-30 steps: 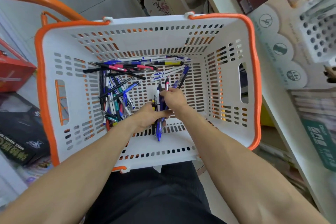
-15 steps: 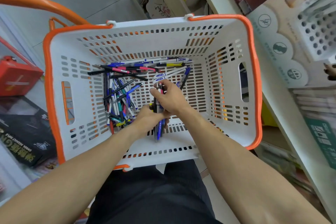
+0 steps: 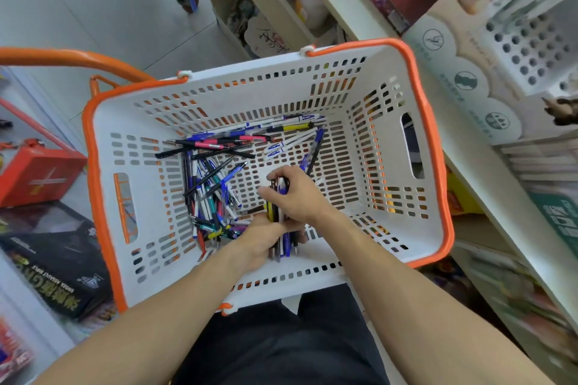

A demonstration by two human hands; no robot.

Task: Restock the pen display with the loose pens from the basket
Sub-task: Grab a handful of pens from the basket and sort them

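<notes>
Pen bundle (image 3: 279, 219) within both hands' grip, inside basket (image 3: 369, 97).

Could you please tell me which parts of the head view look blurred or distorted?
In the head view, the basket rim bows from wide-angle distortion; the stock on the shelves at lower right is smeared by blur; the pens and both hands stay fairly sharp; lighting is even, without harsh glare.

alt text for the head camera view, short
Both hands gather a bundle of pens inside a white basket with an orange rim: left hand grips it low, right hand above. More loose pens lie scattered in the basket.
</notes>
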